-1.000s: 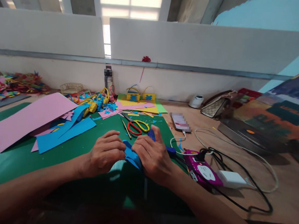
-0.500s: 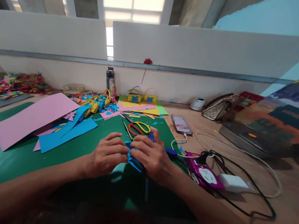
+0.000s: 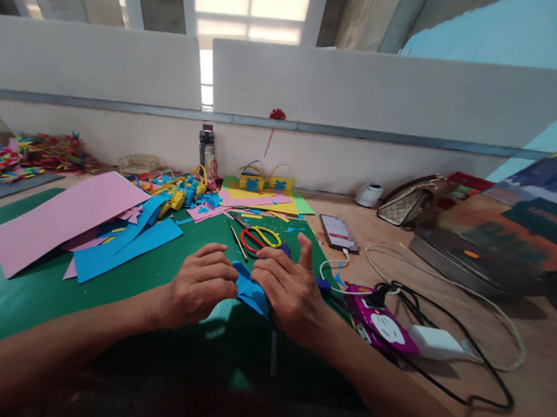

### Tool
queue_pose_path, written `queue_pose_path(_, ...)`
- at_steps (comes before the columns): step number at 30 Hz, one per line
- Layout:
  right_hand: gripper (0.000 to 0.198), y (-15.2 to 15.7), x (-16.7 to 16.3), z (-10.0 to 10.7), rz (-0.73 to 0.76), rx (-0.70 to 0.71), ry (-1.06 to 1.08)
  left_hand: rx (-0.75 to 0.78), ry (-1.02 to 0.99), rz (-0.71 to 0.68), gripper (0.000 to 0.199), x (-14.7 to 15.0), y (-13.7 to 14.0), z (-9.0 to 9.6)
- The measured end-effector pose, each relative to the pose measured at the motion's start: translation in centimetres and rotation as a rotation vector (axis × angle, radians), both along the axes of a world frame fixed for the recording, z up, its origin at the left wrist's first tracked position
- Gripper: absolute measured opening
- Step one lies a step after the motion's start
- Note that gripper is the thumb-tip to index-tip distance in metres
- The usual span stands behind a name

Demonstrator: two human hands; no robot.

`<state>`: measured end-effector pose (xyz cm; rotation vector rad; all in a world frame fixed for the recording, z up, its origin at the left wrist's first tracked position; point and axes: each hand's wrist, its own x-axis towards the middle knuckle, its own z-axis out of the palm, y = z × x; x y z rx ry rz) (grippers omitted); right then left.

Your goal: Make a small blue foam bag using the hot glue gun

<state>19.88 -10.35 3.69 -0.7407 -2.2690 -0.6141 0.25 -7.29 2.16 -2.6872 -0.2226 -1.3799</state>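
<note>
Between my two hands is a folded piece of blue paper [image 3: 250, 292], held low over the green mat [image 3: 130, 275]. My left hand [image 3: 202, 285] is closed at the paper's left edge, its fingertips curled around the corner. My right hand [image 3: 290, 290] grips the right side with fingers bent over it, thumb side raised. Just beyond my hands lie scissors [image 3: 258, 237] with one red and one yellow handle, and a thin pointed stick [image 3: 239, 241]. A dark blue tool [image 3: 323, 287] with a cord is partly hidden behind my right hand.
Pink paper [image 3: 67, 219] and blue paper sheets [image 3: 127, 250] lie on the left. Small yellow paper bags [image 3: 252, 182] stand at the back. A phone [image 3: 339, 232], a purple power strip [image 3: 379, 323] and looping cables [image 3: 469, 309] occupy the right, beside a dark case [image 3: 467, 262].
My right hand has shifted slightly right and its thumb side has lifted away from the dark blue tool. More of the blue paper shows between my hands.
</note>
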Motion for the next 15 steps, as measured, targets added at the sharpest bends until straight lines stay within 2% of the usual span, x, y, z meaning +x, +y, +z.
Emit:
queue_pose_path(5, 0.023, 0.7, 0.6, 0.3, -0.062, 0.039, 0.06, -0.011, -0.015, 0.01, 0.013, -0.2, 0.2, 0.0)
queue_pose_path(10, 0.024, 1.1, 1.1, 0.8, -0.107, 0.034, 0.099, 0.002, -0.035, 0.018, 0.01, -0.2, 0.4, 0.1)
queue_pose_path(15, 0.023, 1.0, 0.9, 0.4, -0.034, 0.033, 0.072, 0.018, -0.005, 0.009, 0.015, -0.1, 0.5, -0.1)
